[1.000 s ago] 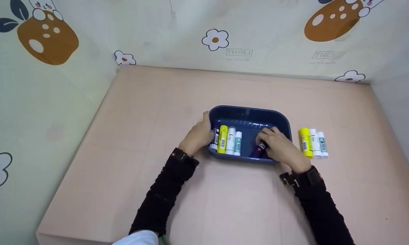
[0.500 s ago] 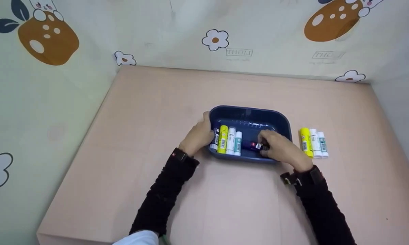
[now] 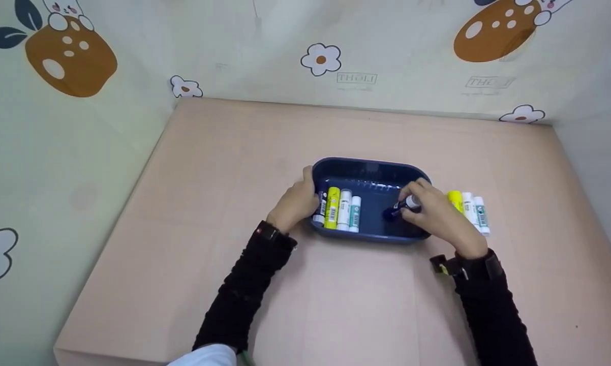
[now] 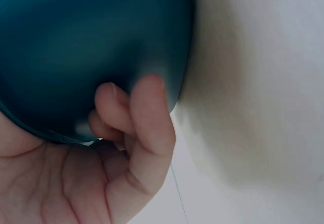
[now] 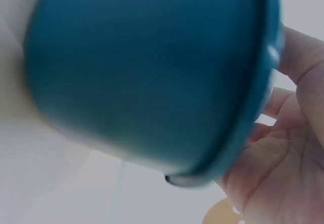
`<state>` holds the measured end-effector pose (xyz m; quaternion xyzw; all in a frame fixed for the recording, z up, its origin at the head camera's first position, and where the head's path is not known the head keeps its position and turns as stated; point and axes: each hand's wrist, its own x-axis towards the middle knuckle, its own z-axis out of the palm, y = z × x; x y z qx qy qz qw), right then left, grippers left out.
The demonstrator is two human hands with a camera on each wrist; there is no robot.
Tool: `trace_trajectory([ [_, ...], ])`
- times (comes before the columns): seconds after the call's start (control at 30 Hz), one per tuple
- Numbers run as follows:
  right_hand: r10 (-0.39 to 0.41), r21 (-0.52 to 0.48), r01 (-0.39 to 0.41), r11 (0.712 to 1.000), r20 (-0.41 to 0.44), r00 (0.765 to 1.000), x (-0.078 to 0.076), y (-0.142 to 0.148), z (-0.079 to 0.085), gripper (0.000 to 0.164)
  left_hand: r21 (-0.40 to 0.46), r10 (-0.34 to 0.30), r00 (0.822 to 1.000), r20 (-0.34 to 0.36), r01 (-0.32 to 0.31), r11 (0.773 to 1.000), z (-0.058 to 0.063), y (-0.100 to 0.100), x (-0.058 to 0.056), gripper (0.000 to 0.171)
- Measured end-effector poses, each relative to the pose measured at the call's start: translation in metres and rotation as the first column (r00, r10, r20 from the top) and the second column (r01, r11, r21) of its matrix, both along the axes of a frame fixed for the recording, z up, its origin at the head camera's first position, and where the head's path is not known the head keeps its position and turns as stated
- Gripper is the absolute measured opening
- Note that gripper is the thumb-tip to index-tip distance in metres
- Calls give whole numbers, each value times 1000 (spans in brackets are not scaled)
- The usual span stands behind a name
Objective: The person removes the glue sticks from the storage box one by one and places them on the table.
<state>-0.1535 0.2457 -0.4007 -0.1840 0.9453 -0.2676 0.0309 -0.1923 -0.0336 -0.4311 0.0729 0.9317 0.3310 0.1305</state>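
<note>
A dark blue plastic tray (image 3: 371, 238) stands on the table. My left hand (image 3: 294, 203) grips its left end; in the left wrist view the fingers curl against the outer wall. Along the left side inside lie a dark glue stick (image 3: 322, 206), a yellow one (image 3: 332, 208), a white one (image 3: 344, 211) and a shorter white-and-teal one (image 3: 355, 213). My right hand (image 3: 430, 211) pinches another dark glue stick (image 3: 401, 207) by its white end, its dark end tilted down into the tray. In the right wrist view the tray wall hides my fingertips.
Right of the tray, a yellow glue stick (image 3: 455, 199), a white one (image 3: 469, 206) and a white-and-teal one (image 3: 481, 213) lie side by side, partly behind my right hand. Patterned wall covering (image 3: 265, 66) rises behind the table (image 3: 234, 152).
The dark glue stick in my right hand has turned, so its white end now shows in my fingers. The right hand has moved slightly right and up. My left hand stays put.
</note>
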Motion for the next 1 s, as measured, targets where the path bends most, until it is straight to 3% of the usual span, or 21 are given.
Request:
trace_trajectory([
  [0.43, -56, -71, 43, 997, -185, 981, 9, 26, 24, 20, -20, 8, 1000, 24, -8, 1000, 1, 0, -1, 68],
  [0.67, -132, -102, 118, 988, -151, 980, 15, 42, 38, 19, -2, 2, 1000, 17, -2, 1000, 1, -1, -1, 67],
  [0.83, -169, -125, 146, 981, -190, 967, 19, 60, 44, 20, -1, 5, 1000, 16, -5, 1000, 1, 0, -1, 67],
  [1.0, -255, -136, 237, 962, -139, 957, 21, 83, 48, 21, -2, 10, 1000, 16, -10, 1000, 1, 0, -1, 67],
])
